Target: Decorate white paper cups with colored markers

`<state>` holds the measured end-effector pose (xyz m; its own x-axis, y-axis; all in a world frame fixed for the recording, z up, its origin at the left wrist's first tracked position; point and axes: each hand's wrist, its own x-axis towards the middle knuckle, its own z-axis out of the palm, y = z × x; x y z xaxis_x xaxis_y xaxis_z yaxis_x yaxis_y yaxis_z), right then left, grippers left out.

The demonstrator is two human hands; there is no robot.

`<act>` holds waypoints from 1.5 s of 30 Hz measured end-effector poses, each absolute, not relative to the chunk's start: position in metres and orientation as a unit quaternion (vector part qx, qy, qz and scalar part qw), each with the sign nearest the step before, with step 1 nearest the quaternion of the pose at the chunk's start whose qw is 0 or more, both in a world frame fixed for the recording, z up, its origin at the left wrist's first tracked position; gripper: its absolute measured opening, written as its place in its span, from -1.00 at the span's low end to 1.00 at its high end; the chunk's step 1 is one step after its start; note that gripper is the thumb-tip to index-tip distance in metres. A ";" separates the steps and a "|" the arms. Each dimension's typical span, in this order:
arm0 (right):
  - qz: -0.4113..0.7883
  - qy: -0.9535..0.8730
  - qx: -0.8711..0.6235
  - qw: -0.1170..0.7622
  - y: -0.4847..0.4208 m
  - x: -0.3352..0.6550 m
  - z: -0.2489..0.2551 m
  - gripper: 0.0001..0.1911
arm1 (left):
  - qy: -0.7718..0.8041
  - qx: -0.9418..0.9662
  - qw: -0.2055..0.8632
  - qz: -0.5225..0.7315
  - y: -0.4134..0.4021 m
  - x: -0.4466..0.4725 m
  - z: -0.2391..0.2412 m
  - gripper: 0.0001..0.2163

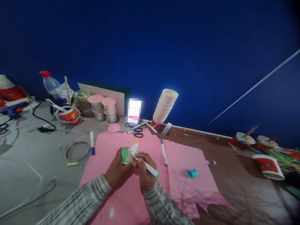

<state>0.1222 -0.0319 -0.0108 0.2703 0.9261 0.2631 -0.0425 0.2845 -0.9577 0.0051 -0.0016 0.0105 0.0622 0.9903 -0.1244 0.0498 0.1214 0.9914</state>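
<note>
My left hand (116,168) is closed round a small paper cup (128,154) with green colouring on its side, held just above the pink paper sheet (182,162). My right hand (144,167) pinches a white marker with a green end (147,166), its tip touching the cup. Both sleeves are grey plaid.
On the pink sheet lie another marker (163,152), a blue cap (192,173) and scissors (136,133). A blue marker (92,142), a ring (77,151), a stack of paper cups (164,107), pink-lidded cups (103,107) and a glue gun (14,109) stand around. Red cups and straws (267,156) lie right.
</note>
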 end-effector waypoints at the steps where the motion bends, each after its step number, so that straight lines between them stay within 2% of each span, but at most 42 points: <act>1: 0.375 -0.472 -0.468 0.646 -0.032 0.122 -0.011 -0.81 | 0.525 0.498 0.535 0.436 -0.001 0.005 0.010 -0.55; 6: 0.386 -0.466 -0.461 0.649 -0.032 0.123 -0.010 -0.84 | 0.525 0.492 0.536 0.442 -0.001 0.005 0.008 -0.54; 12: 0.392 -0.438 -0.424 0.689 -0.031 0.122 -0.007 -0.83 | 0.496 0.434 0.593 0.462 0.001 0.004 0.004 -0.47; 45: 0.409 -0.438 -0.435 0.673 -0.029 0.120 -0.005 -0.83 | 0.502 0.458 0.574 0.457 0.001 0.002 0.008 -0.46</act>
<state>0.1204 -0.0287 -0.0055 0.2830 0.9302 0.2338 -0.1692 0.2883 -0.9425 0.0025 0.0012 0.0082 0.0781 0.9842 -0.1591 -0.0644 0.1642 0.9843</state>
